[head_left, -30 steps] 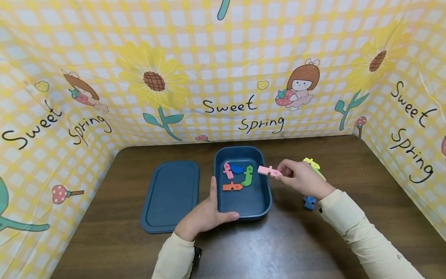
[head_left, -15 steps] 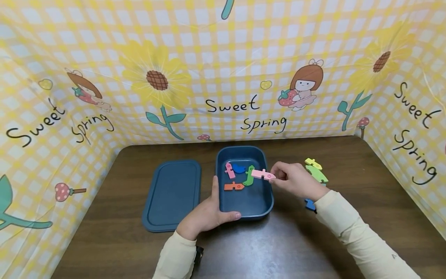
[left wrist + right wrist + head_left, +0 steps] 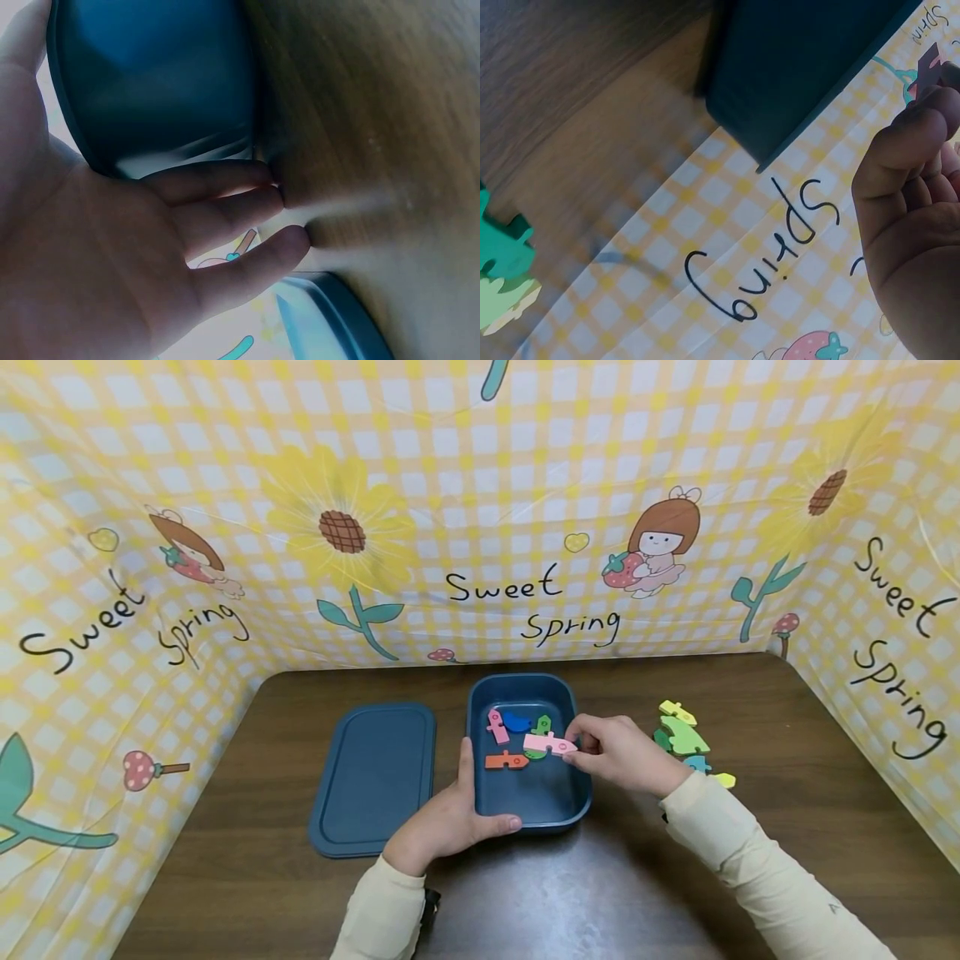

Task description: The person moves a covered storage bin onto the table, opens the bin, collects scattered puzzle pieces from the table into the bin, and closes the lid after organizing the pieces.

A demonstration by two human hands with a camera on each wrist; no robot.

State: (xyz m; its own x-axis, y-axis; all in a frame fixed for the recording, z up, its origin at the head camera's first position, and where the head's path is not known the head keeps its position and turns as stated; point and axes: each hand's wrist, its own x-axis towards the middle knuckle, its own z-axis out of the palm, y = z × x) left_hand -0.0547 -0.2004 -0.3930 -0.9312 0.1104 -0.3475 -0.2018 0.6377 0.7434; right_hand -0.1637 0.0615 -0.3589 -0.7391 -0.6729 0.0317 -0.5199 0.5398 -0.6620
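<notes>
My right hand (image 3: 626,752) pinches a light pink puzzle piece (image 3: 542,743) by its pointed end, above the inside of a dark blue box (image 3: 528,806). The piece partly covers a green puzzle piece (image 3: 543,724) in the box. Beside that lie a pink puzzle piece (image 3: 497,727), a blue piece (image 3: 517,722) and an orange piece (image 3: 507,761). At the box's near left corner, my left hand (image 3: 442,822) rests with its thumb at the front rim and a finger along the left side. The left wrist view shows its fingers (image 3: 251,274) nearly straight.
A dark blue lid (image 3: 372,781) lies flat on the brown table (image 3: 525,902), left of the box. Right of the box lie several puzzle pieces, among them a light green piece (image 3: 685,737) and a yellow piece (image 3: 678,712). A patterned yellow cloth (image 3: 480,510) surrounds the table.
My right hand has moved left, bringing the light pink piece from the box's right rim to over the green piece. The left hand has stayed at the box.
</notes>
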